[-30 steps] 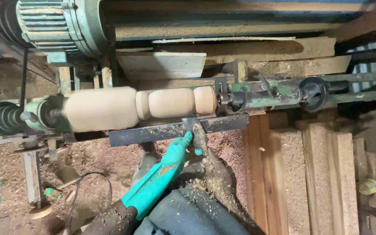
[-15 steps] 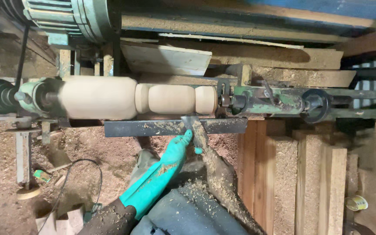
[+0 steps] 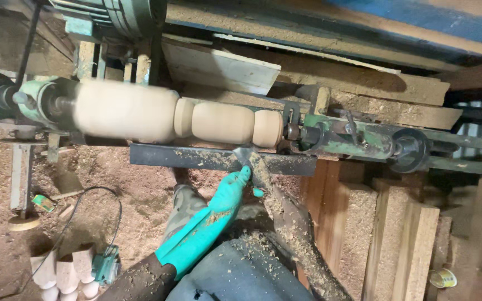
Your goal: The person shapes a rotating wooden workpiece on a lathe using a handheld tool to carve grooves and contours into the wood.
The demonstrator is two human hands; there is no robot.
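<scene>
A pale wooden spindle (image 3: 174,114) turns on a green lathe, blurred at its thick left part, with rounded beads toward the right. Below it lies a dark metal tool rest (image 3: 196,158). My left hand (image 3: 231,187), in a teal rubber glove, presses a steel chisel (image 3: 250,161) onto the rest, with the blade tip close to the spindle's right bead. My right hand (image 3: 291,220), coated in sawdust, grips the chisel's handle lower down. Wood shavings cover my lap and forearms.
The lathe's tailstock (image 3: 358,139) sits to the right, its pulley and headstock (image 3: 6,97) to the left. Stacked planks (image 3: 403,239) stand at the right. Turned wooden pieces (image 3: 62,273), a small green tool and a cable lie on the sawdust-covered floor at lower left.
The view has shifted slightly; both hands keep the chisel at the same spot on the rest by the spindle's right end.
</scene>
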